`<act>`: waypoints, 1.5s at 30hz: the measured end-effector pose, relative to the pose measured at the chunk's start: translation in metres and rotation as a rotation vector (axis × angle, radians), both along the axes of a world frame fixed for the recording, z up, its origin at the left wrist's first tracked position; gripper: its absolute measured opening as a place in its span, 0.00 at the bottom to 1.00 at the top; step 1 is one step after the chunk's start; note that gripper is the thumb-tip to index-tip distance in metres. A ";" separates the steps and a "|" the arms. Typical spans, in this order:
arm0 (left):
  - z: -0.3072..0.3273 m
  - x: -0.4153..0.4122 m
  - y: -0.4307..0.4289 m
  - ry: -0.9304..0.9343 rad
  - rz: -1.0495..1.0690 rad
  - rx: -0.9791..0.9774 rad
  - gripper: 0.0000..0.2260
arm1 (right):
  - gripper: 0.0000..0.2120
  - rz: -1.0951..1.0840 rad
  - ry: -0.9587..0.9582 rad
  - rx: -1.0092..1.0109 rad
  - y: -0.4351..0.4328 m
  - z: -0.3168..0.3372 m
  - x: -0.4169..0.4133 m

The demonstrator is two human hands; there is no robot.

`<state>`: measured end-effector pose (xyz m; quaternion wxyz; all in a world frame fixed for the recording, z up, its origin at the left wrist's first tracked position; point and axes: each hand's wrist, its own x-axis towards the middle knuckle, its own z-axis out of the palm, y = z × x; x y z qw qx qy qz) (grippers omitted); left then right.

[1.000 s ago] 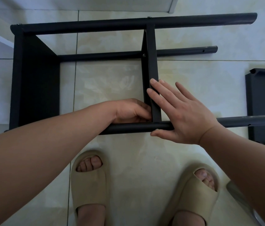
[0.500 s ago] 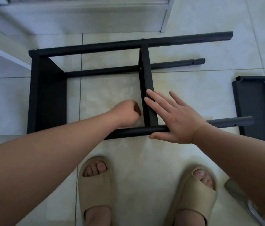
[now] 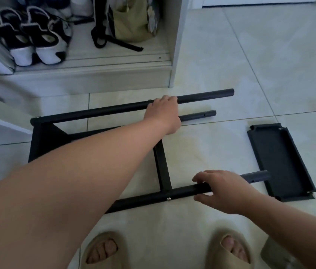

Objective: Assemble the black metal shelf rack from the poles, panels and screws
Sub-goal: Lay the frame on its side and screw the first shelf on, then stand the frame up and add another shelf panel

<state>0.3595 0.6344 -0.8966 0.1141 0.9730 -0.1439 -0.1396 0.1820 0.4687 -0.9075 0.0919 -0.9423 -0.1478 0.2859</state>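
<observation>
The partly built black rack lies on its side on the tiled floor. My left hand [image 3: 164,111] grips its far upper pole [image 3: 205,98]. My right hand [image 3: 223,188] curls round the near pole [image 3: 153,199], just right of the middle panel [image 3: 162,166]. A silver screw head [image 3: 169,199] shows on the near pole below that panel. The end panel [image 3: 42,140] closes the rack at the left. A lower far pole [image 3: 200,115] ends free at the right. A loose black shelf panel [image 3: 280,162] lies flat on the floor to the right.
An open white cabinet [image 3: 174,61] stands behind the rack, with shoes [image 3: 34,41] and an olive bag [image 3: 130,22] inside. My feet in beige slippers [image 3: 100,249] are just in front of the near pole. Bare tiles lie to the far right.
My left hand left the middle panel's base and reached over to grip the far pole. My right hand slid off the panel onto the near pole. The view tilted up, showing the cabinet.
</observation>
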 end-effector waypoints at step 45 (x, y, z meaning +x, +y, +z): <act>0.208 -0.198 0.151 -0.182 0.598 -0.784 0.20 | 0.11 0.416 -1.299 -0.427 -0.027 0.246 -0.018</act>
